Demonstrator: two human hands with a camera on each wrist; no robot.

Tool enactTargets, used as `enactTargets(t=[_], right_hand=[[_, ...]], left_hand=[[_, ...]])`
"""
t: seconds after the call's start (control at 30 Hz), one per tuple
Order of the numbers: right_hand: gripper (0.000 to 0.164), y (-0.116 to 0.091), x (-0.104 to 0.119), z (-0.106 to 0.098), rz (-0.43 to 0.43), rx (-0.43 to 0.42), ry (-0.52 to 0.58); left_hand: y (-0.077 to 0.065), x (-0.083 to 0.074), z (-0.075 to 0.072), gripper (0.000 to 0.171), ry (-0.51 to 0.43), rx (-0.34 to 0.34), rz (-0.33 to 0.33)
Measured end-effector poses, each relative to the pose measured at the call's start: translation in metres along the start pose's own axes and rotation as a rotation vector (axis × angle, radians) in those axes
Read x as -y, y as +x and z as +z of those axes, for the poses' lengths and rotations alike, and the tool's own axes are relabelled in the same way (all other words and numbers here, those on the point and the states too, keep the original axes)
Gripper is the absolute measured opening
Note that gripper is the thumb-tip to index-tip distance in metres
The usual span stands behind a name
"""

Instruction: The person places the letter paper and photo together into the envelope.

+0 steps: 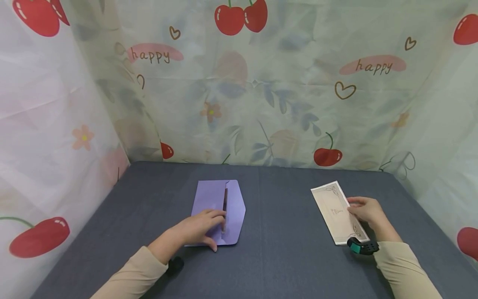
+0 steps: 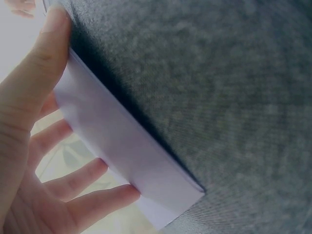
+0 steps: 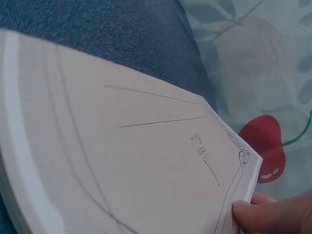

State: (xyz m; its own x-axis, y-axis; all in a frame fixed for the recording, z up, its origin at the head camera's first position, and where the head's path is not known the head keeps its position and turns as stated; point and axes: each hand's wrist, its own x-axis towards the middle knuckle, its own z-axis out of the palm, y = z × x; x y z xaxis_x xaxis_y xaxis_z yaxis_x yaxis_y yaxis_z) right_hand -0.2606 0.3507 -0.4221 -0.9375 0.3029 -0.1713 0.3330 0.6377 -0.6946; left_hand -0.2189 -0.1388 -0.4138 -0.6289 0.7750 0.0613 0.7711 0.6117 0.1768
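Observation:
A purple envelope (image 1: 209, 195) lies on the table at centre left, its pointed flap unfolded to the right and a dark slit showing along its opening. My left hand (image 1: 199, 228) rests on its near part, the fingertips by the opening and the thumb at the near edge. In the left wrist view the fingers (image 2: 85, 179) are spread and touch the envelope (image 2: 112, 131). On the right, my right hand (image 1: 367, 212) pinches the right edge of a cream card (image 1: 336, 214) with printed corner scrolls. The right wrist view shows the thumb (image 3: 263, 214) on the card's (image 3: 136, 161) border.
The dark grey tabletop (image 1: 276, 249) stretches between the two hands. A printed curtain (image 1: 254, 108) with cherries and hearts hangs behind and at both sides. A black wrist strap (image 1: 364, 248) with a green part sits at my right wrist.

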Motion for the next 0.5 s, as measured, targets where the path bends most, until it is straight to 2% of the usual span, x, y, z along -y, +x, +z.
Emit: enactTargets(t=[0.33,0.5], right_hand=[[0.048,-0.002,0.01,0.0,-0.011,0.018,0.075],[0.051,0.014,0.002,0.005,-0.023,0.006,0.094]], left_hand=[[0.0,-0.001,-0.001,0.052,0.002,0.011,-0.011],[0.0,-0.001,-0.001,0.053,0.004,0.014,-0.01]])
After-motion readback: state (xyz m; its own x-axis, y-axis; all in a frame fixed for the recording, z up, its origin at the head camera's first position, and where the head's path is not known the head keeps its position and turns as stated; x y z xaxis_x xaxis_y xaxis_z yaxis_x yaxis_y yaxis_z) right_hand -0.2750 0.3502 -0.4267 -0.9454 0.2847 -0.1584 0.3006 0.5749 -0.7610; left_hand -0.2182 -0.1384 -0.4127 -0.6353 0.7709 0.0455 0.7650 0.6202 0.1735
